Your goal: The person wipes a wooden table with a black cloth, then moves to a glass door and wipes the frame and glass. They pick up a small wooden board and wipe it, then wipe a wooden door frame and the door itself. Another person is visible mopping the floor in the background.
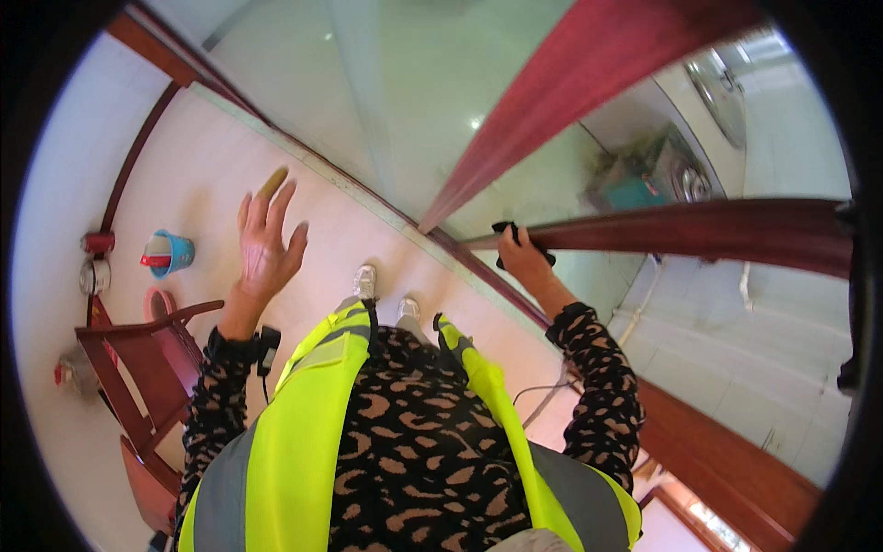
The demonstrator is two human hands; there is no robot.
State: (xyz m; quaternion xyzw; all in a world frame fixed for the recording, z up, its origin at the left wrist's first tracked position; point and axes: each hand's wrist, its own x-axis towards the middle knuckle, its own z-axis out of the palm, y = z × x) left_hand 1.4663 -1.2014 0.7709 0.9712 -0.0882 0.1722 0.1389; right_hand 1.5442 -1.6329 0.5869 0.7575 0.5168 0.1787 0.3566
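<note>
My right hand (524, 259) is closed around a black cloth (545, 258), pressed at the edge of a dark red wooden door frame (690, 231). My left hand (265, 241) is raised over the pale floor with its fingers apart and nothing in it; one finger has a yellowish-brown covering (274, 182). Beyond my hands stands a glass panel (386, 90) with a red wooden edge (538, 90). Part of the cloth is hidden behind my fingers.
A blue bucket (181, 253) with things inside and a pink basin (159, 303) stand on the floor at left, near a red wooden chair (148, 379). A floor track (331, 169) runs diagonally past my shoes. Beyond the frame are a teal container (631, 193) and a sink (717, 96).
</note>
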